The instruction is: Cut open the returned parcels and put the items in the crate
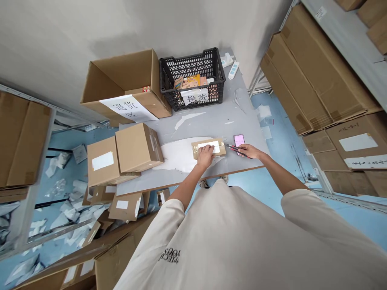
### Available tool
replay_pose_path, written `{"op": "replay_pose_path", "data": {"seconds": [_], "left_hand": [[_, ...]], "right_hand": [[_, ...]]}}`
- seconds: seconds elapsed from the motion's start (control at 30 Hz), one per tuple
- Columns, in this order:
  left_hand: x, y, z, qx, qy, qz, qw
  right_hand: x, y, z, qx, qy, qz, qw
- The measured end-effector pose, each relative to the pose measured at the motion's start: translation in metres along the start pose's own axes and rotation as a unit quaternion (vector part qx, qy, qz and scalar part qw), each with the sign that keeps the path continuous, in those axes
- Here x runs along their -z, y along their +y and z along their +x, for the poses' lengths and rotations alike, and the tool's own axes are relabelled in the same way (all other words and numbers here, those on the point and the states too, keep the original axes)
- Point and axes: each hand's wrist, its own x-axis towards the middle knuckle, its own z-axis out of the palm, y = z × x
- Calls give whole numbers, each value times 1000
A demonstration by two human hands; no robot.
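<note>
A small flat cardboard box (223, 150) with a white label and clear tape lies near the table's front edge. My left hand (206, 156) presses on its top, fingers bent over the label, and holds it against the table. In my right hand (249, 151) is a slim black cutting tool (234, 148), its tip at the box's right end. Its exact kind is too small to make out. Just behind the right hand lies a phone (239, 139) with a lit pink screen.
A large open carton (121, 70) and a black plastic crate (193, 64) holding colourful packets stand at the back. Two closed cartons (136, 147) sit at left. A power strip (234, 70) lies at back right. Stacked boxes (314, 72) flank the right; packaging litters the floor.
</note>
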Motion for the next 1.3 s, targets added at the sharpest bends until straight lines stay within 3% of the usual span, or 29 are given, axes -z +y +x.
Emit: {"op": "replay_pose_path", "data": {"seconds": [0.1,0.23,0.37,0.47,0.6,0.9,1.13,1.2,1.3], "left_hand": [[3,-1,3,5,24,-32,999],[8,-7,14,33,55,-49,997],[7,-15,26,45,42,-35,997],[3,-19,29,48,27,-31,998],[-3,-18,28,51,44,-27,997],[-16,-12,20,67,81,-40,994],[-12,-12,17,61,83,-59,993],[-10,-11,18,64,81,-62,993],[-7,-13,13,53,74,-61,994]], "right_hand": [[0,-1,-6,16,60,29,998],[-3,-12,-12,41,94,34,994],[-8,-24,-17,73,106,-125,984],[-11,-28,-19,126,104,-261,952],[-15,-24,-17,153,121,-334,922],[-32,-11,-3,149,151,-323,922],[7,-5,-3,109,279,-212,930],[14,-6,-1,101,277,-194,935],[7,-14,11,104,255,-170,946]]}}
